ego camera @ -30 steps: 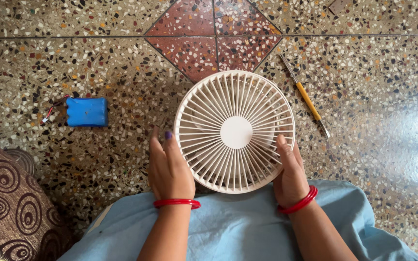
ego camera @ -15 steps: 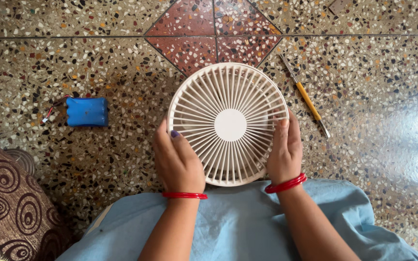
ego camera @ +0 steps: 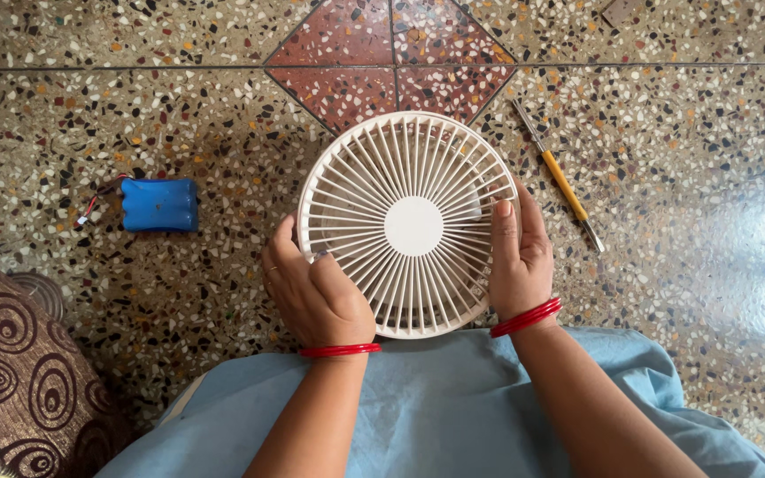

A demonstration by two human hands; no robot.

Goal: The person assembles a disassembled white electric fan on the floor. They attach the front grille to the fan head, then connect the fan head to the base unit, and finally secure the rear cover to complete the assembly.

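Head view: both hands grip the round white fan grille (ego camera: 409, 221) over the terrazzo floor (ego camera: 710, 177), near the lap; left hand (ego camera: 312, 292) fingers curl on its lower-left rim, right hand (ego camera: 517, 257) clasps the right rim; step looks like seating or twisting the grille; next needs an even two-handed turn; grille has shifted up and left since earlier; blue battery pack (ego camera: 159, 204) and yellow-handled screwdriver (ego camera: 560, 177) unmoved.
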